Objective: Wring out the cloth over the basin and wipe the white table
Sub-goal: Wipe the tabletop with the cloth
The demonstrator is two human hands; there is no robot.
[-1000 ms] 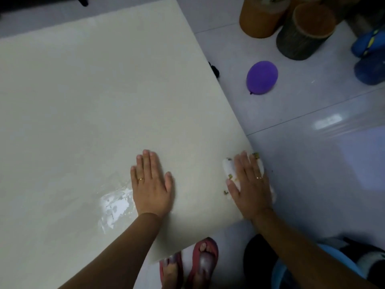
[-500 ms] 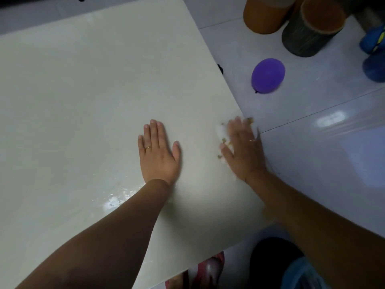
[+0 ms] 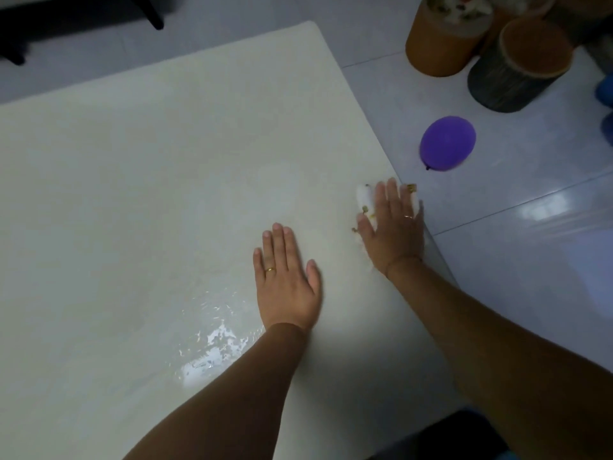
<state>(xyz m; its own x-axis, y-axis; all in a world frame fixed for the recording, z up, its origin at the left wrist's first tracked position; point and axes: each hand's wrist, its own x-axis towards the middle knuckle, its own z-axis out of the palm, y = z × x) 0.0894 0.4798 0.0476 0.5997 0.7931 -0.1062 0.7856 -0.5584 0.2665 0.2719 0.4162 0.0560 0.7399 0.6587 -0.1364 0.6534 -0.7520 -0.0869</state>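
Note:
The white table (image 3: 159, 180) fills the left and middle of the head view. My right hand (image 3: 393, 230) presses flat on a white cloth (image 3: 364, 198) with small yellow-green marks, right at the table's right edge. Most of the cloth is hidden under the palm and fingers. My left hand (image 3: 287, 282) lies flat on the table, palm down, fingers apart, holding nothing, a hand's width left of the right one. A wet shiny patch (image 3: 212, 346) glistens beside my left forearm. No basin is in view.
On the tiled floor to the right lie a purple balloon (image 3: 447, 142), an orange round stool (image 3: 444, 38) and a dark round stool with an orange top (image 3: 520, 64). Something blue (image 3: 605, 91) sits at the right border. Dark furniture legs (image 3: 152, 14) stand beyond the table's far edge.
My right hand has slid the cloth forward along the table's right edge, away from the near corner. My left hand has shifted forward on the table too, still flat.

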